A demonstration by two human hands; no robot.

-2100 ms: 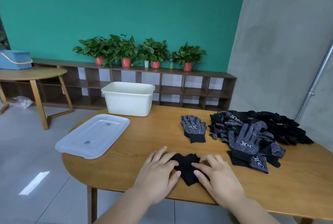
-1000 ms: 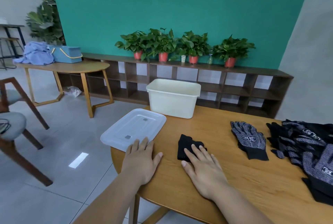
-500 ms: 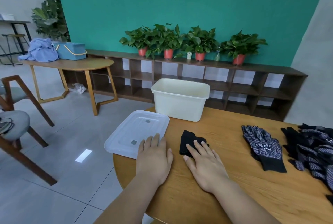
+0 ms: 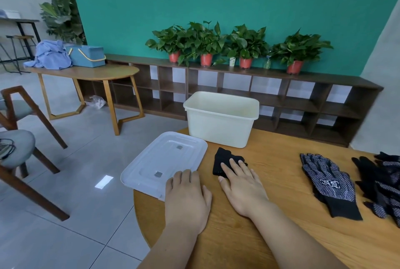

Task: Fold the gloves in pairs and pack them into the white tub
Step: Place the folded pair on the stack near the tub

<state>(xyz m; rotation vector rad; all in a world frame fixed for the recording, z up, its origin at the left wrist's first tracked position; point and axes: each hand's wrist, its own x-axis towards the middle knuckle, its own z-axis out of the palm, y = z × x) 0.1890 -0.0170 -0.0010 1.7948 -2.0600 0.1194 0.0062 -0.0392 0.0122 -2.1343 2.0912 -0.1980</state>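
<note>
A folded black glove bundle (image 4: 223, 159) lies on the wooden table (image 4: 270, 182), just in front of the white tub (image 4: 220, 125). My right hand (image 4: 242, 182) lies flat with straight fingers, its fingertips pressing on the bundle's near edge. My left hand (image 4: 187, 195) rests flat on the table, fingertips touching the near edge of the clear lid (image 4: 164, 161). A flat pair of dotted black gloves (image 4: 329, 183) lies to the right. Farther right is a heap of gloves (image 4: 383, 180), cut off by the frame. The tub stands open; its bottom is hidden.
The table's rounded left edge drops to a tiled floor. The clear lid overhangs that edge. Wooden chairs (image 4: 23, 139) stand at the left. A second table (image 4: 86, 74) with a blue box is farther back. Low shelves with potted plants (image 4: 207, 43) line the green wall.
The folded bundle has slid across the table toward the tub under my right hand. My left hand left the bundle and now lies beside the lid. The view turned left.
</note>
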